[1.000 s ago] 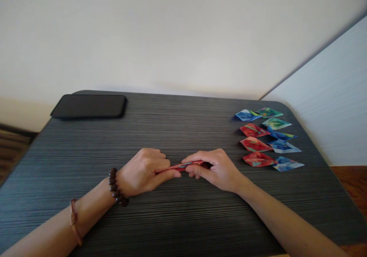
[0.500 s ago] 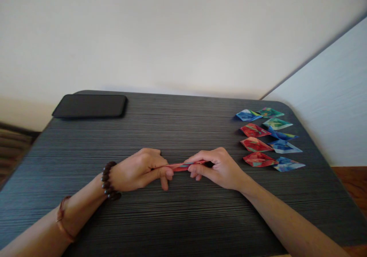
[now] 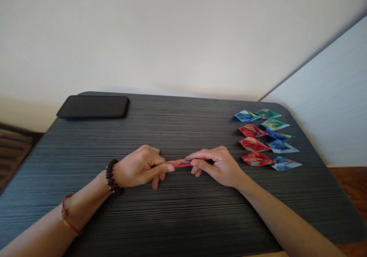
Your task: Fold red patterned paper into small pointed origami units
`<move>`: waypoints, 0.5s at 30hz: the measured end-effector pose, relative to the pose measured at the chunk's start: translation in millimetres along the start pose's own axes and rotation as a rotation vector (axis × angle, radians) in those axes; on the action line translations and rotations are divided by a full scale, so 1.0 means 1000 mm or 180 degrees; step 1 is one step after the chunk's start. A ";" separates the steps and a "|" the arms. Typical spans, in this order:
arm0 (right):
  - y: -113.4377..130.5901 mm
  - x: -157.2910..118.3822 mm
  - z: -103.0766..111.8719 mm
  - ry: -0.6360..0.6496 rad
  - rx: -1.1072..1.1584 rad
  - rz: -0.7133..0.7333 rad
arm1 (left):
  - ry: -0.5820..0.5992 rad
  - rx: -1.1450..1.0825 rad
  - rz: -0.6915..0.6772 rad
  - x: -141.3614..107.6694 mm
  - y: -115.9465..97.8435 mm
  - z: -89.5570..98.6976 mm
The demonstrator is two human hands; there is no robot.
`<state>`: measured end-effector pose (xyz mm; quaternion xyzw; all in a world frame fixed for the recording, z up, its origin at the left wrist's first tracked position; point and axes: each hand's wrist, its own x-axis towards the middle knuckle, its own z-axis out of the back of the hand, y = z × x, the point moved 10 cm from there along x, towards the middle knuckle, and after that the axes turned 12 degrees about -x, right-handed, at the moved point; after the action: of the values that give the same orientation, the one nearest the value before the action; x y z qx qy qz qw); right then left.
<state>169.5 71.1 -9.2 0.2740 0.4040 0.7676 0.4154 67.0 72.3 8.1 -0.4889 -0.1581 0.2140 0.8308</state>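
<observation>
Between my hands, just above the dark table, is a narrow piece of folded red paper (image 3: 181, 163) with a bluish patch, seen nearly edge-on. My left hand (image 3: 145, 167) pinches its left end between thumb and forefinger, the other fingers hanging loosely below. At the right end, my right hand (image 3: 219, 166) grips it with the thumb in front and fingers behind. Both ends of the paper are hidden by my fingers. A dark beaded bracelet (image 3: 112, 177) circles my left wrist, and a thin brown band (image 3: 66, 215) sits further up that forearm.
Several folded paper pieces lie in two columns on the right, among them a red one (image 3: 257, 158), a blue one (image 3: 286, 163) and a green one (image 3: 275, 124). A black phone-like slab (image 3: 94, 107) rests at the back left of the table (image 3: 177, 127), which meets a pale wall (image 3: 177, 35).
My left hand has risen slightly, and the paper now slants up a little toward the right. Both hands keep hold of it. The whole view has shifted slightly.
</observation>
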 end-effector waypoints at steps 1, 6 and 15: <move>0.001 -0.001 0.001 -0.0017 -0.0097 0.0042 | -0.0079 0.0108 -0.0033 0.000 0.000 0.001; 0.014 -0.003 0.005 -0.0197 -0.0918 0.0450 | -0.0725 0.0516 -0.0130 -0.005 0.001 0.014; 0.028 -0.002 0.004 -0.0296 -0.2016 0.0867 | -0.0882 0.0952 -0.0376 -0.008 -0.002 0.019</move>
<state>161.6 62.1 16.4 0.2176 0.0862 0.8899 0.3914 51.8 81.3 18.6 -0.3159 -0.2657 0.2512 0.8755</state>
